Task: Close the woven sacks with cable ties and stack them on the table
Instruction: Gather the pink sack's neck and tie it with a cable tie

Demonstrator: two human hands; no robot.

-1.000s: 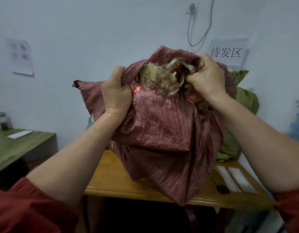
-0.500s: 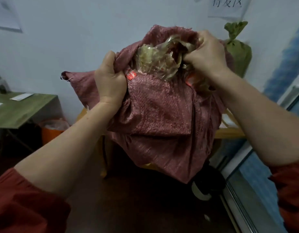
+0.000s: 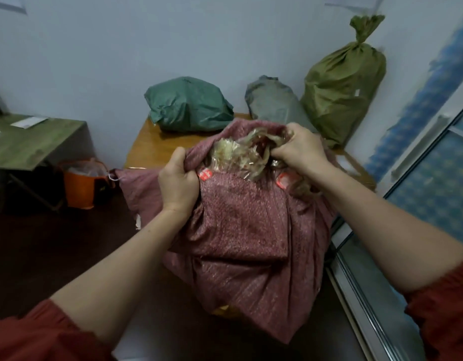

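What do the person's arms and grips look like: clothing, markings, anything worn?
The left sleeve and right sleeve are rust-red cloth, gathered at the cuff and pushed well up. Forearms bare, no watch. Left grip and right grip ungloved.

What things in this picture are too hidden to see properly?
Head view, all four:
- What fills the red sack: crumpled plastic in its mouth covers it.
- Fingertips of the left hand and right hand: buried in cloth and plastic.
- The near part of the table: behind the red sack.
- The wall paper: cut by the top edge.
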